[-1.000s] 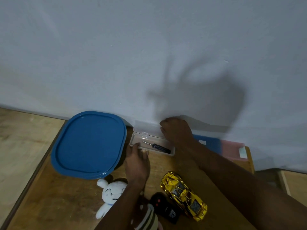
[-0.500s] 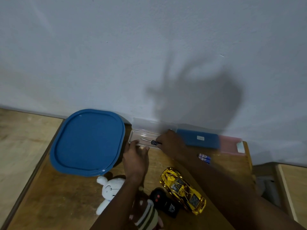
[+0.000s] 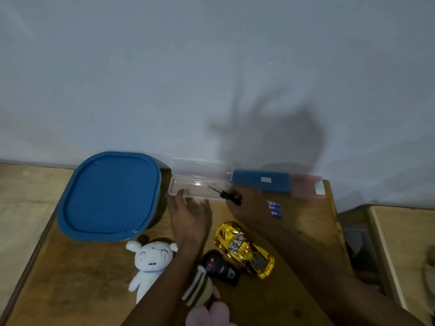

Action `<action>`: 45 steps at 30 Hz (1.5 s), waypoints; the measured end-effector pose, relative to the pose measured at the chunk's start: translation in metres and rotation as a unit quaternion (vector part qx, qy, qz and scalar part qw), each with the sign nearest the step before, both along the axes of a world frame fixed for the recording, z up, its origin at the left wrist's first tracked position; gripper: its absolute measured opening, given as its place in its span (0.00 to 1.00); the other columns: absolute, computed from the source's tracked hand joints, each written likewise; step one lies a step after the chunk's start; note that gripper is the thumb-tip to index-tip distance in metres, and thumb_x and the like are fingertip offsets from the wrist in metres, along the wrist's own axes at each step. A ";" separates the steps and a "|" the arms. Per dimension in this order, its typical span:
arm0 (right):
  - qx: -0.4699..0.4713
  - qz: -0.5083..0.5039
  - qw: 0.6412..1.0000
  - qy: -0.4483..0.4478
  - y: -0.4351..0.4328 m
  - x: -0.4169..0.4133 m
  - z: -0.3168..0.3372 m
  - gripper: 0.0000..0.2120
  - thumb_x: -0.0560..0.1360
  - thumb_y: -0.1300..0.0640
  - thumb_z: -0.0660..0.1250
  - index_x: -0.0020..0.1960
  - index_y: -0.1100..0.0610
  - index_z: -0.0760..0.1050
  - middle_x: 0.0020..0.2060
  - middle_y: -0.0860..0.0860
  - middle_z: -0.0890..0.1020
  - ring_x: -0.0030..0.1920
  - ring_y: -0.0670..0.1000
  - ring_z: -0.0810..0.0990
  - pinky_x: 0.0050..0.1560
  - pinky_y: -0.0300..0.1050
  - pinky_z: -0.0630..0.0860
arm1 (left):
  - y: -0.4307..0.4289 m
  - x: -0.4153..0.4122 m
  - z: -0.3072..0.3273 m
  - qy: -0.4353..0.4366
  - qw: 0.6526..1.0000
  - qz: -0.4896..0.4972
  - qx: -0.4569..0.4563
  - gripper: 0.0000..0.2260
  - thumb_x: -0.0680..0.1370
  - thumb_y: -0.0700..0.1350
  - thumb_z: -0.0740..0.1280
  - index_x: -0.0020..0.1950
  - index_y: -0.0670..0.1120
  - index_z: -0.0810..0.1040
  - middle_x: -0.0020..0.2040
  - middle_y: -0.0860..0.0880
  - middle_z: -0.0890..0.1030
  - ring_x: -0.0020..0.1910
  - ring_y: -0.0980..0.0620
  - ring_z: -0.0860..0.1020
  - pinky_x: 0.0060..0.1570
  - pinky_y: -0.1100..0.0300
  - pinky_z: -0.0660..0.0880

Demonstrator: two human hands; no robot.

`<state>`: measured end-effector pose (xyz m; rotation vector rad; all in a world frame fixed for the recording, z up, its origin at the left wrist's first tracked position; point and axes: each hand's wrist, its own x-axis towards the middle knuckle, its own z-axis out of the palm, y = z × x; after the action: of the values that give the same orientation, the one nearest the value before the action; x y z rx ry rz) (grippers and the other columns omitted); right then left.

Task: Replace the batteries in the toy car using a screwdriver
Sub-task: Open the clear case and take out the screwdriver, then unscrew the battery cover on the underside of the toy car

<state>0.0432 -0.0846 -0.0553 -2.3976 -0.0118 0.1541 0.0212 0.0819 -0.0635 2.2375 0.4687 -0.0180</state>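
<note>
A shiny gold toy car (image 3: 244, 249) lies on the wooden table (image 3: 77, 276), near the front, with a black remote (image 3: 220, 267) beside it. My right hand (image 3: 249, 205) grips a small black-handled screwdriver (image 3: 226, 195), lifted just above the open clear plastic case (image 3: 197, 182) by the wall. My left hand (image 3: 188, 215) rests with spread fingers at the front edge of that case. Several blue batteries (image 3: 275, 209) lie just right of my right hand.
A large blue lidded container (image 3: 108, 196) fills the table's back left. A blue box (image 3: 261, 181) and a pink box (image 3: 307, 185) stand against the wall. A white plush toy (image 3: 148, 262) and a striped plush (image 3: 200, 288) lie at the front.
My right hand reached into the clear case, took the screwdriver and lifted it out toward the right. The batteries came into sight. My left hand stayed at the case.
</note>
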 end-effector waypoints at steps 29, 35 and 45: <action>0.319 -0.325 0.862 0.223 -0.061 -0.172 0.006 0.06 0.75 0.60 0.69 0.44 0.52 0.73 0.45 0.55 0.82 0.42 0.52 0.79 0.41 0.50 0.78 | -0.086 -0.093 0.051 0.217 0.966 -0.141 -0.018 0.33 0.71 0.52 0.74 0.73 0.50 0.66 0.67 0.41 0.71 0.61 0.39 0.76 0.58 0.51 0.76; 0.397 -0.326 0.842 0.165 -0.037 -0.185 0.053 0.06 0.80 0.59 0.65 0.56 0.58 0.75 0.46 0.55 0.83 0.43 0.52 0.83 0.41 0.47 0.80 | -0.058 -0.100 0.068 0.209 0.926 -0.083 -0.304 0.19 0.75 0.40 0.72 0.65 0.46 0.74 0.52 0.44 0.83 0.50 0.45 0.82 0.52 0.48 0.81; 0.393 -0.281 0.873 0.068 0.015 -0.195 0.125 0.06 0.78 0.59 0.68 0.55 0.57 0.78 0.44 0.56 0.87 0.45 0.51 0.85 0.46 0.46 0.83 | -0.018 -0.133 0.103 0.231 0.794 -0.120 -0.549 0.15 0.79 0.46 0.66 0.60 0.39 0.83 0.55 0.34 0.84 0.55 0.37 0.83 0.60 0.43 0.78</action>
<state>-0.1514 -0.0691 0.0700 -1.4877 0.5762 0.0266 -0.1120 0.0636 0.0395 1.0842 0.2886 -0.7875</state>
